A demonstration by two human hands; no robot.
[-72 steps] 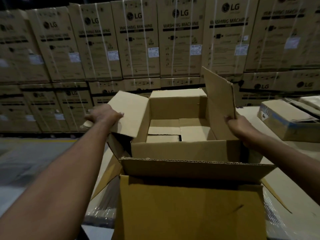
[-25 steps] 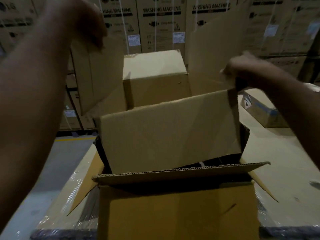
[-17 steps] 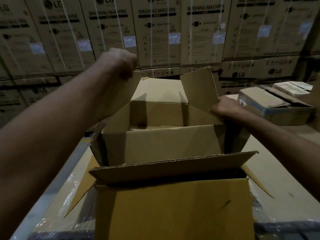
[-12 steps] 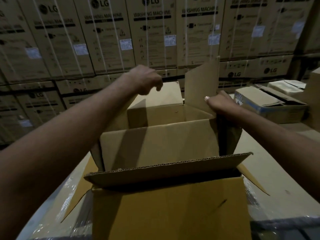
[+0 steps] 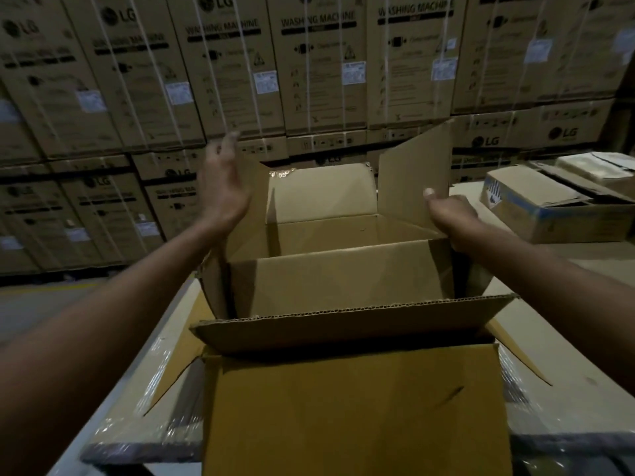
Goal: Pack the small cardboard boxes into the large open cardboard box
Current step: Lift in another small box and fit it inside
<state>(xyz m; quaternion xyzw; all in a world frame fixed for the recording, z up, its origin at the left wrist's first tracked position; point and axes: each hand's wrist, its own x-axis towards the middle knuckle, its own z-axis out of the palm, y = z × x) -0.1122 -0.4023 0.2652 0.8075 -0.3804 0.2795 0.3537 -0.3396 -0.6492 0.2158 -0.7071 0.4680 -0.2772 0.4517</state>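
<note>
Stacked cartons (image 5: 319, 63) behind; left hand (image 5: 223, 190) splayed free; right hand (image 5: 450, 218) pinches flap (image 5: 412, 173); fingers hidden.

Surface: a flat platform (image 5: 570, 403) wrapped in clear stretch film.
Near edge: a front open cardboard box (image 5: 354, 413) stands on it, flaps spread.
Behind it: a second open cardboard box (image 5: 340, 280), touching the first.
Far right: a blue-printed carton (image 5: 549, 214) with loose flaps; a paler carton (image 5: 598, 170) just behind.
</note>
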